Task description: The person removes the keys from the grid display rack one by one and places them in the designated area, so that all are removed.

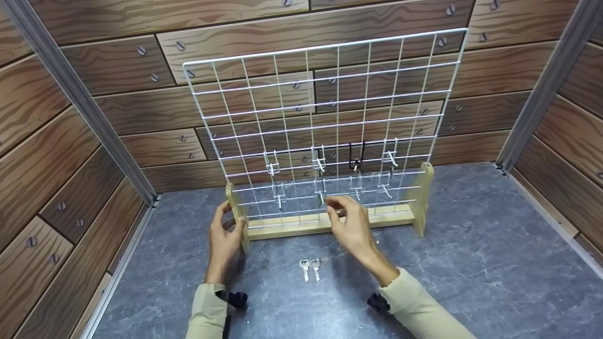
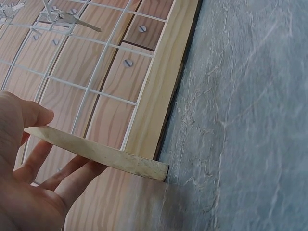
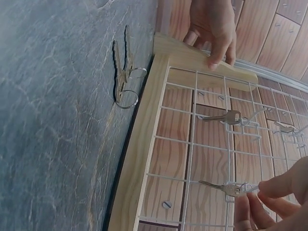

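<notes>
My left hand [image 1: 224, 238] grips the left wooden side post [image 2: 86, 148] of a stand that holds a white wire grid [image 1: 325, 126] upright. Its thumb is on one face of the post, its fingers on the other. With curled fingertips, my right hand [image 1: 352, 228] pinches the small key ring [image 3: 246, 187] at a lower hook of the grid. From that ring hangs a silver key [image 3: 230, 190], blade down. Another key [image 3: 232, 117] hangs on the lower hook to the left. Two keys [image 1: 311, 269] with rings lie side by side on the table before the stand.
More hooks sit in two rows on the grid, including a black hook [image 1: 356, 164] in the upper row and a white hook [image 1: 385, 189] at lower right. A wooden base bar [image 1: 391, 216] joins the posts. Wood-patterned walls [image 1: 141, 108] enclose the grey marbled table [image 1: 471, 245].
</notes>
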A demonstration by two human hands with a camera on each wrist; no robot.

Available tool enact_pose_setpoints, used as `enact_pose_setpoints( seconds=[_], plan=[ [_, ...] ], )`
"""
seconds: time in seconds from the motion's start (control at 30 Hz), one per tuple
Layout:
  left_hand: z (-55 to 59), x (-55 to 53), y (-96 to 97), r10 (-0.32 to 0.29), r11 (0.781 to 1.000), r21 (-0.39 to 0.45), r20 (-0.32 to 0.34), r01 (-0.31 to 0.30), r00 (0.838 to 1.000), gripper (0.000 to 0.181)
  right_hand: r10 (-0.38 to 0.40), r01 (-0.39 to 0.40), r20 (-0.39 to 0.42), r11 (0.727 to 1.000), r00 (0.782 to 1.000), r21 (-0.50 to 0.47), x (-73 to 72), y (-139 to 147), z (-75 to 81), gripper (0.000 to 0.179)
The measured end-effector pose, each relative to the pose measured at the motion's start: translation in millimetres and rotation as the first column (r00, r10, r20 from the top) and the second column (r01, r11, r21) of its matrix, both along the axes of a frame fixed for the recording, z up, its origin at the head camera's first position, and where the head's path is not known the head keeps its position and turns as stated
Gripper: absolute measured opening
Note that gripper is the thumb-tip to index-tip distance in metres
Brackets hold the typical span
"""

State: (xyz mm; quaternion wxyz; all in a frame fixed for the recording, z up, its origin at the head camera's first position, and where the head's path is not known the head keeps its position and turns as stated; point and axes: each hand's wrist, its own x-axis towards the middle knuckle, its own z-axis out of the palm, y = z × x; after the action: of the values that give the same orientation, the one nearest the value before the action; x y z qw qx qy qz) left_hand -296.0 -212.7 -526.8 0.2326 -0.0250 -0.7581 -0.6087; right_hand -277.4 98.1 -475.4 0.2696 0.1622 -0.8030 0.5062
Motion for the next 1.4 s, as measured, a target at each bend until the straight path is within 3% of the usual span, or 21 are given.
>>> enact_pose_setpoints(
  seconds=[0.4,0.6,1.17,1.4],
  plan=[
    [1.3,-1.4,1.3,0.004,1.000,0.014,0.012,-0.004,1.000,0.053,-0.044,0.044,-0.025,0.999,0.999,-0.016,-10.7,-6.5,2.9,0.023],
    [1.1,0.3,-0.4,0.006,1.000,-0.014,-0.028,-0.006,1.000,0.053,-0.050,0.049,-0.051,0.999,0.997,-0.024,-17.0,-11.4,2.4,0.020],
    [0.1,1.2,0.0,0.002,1.000,-0.001,-0.030,-0.002,1.000,0.053,-0.061,0.062,0.028,0.998,0.998,-0.026,-25.0,-13.8,-0.8,0.019],
    [0.2,0.4,-0.2,0.009,1.000,0.000,-0.010,-0.009,1.000,0.053,-0.080,0.080,-0.021,0.997,0.997,-0.017,-28.1,-14.0,0.0,0.014]
  ],
)
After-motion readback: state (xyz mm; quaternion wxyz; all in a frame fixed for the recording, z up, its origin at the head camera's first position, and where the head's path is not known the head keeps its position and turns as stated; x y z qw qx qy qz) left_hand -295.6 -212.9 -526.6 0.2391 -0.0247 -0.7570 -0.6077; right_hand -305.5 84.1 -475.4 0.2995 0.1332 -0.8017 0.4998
